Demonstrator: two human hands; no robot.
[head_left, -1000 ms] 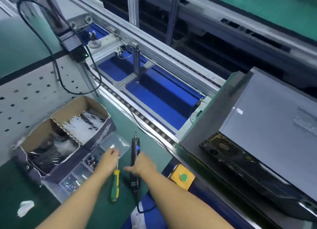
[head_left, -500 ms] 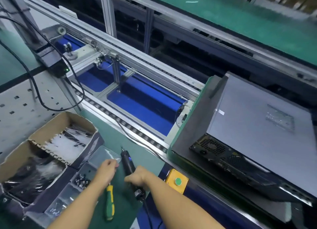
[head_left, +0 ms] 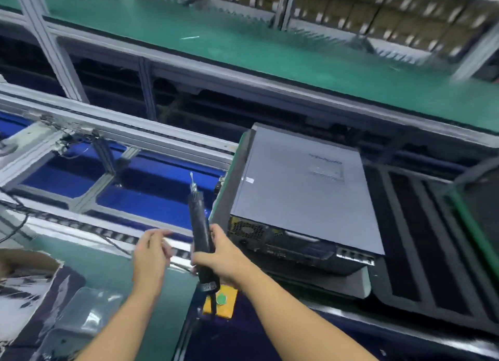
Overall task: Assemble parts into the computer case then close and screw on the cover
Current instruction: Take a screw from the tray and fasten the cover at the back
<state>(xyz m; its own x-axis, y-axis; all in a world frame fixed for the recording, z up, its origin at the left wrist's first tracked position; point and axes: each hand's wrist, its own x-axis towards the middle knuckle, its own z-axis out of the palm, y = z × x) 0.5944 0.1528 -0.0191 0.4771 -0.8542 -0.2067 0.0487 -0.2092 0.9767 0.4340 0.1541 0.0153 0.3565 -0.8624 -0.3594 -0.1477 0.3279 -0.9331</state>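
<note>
A grey computer case (head_left: 302,196) lies flat on a green-edged pallet (head_left: 229,193) on the conveyor, its cover on and its rear panel with fan grille facing me. My right hand (head_left: 224,258) is wrapped around a black electric screwdriver (head_left: 199,225), held upright with the bit pointing up, just left of the case's near corner. My left hand (head_left: 151,255) hovers beside the screwdriver, fingers loosely curled toward each other; whether it pinches a screw I cannot tell.
A yellow box with a green button (head_left: 220,301) sits under my right wrist. Clear plastic screw trays (head_left: 83,314) and a cardboard box (head_left: 24,282) lie at lower left. Open conveyor frame with blue panels (head_left: 151,196) is to the left. A second pallet (head_left: 472,225) stands at right.
My right hand lifted the screwdriver off the bench and carried it toward the case. My left hand left the screw trays and rose beside it. The view swung right.
</note>
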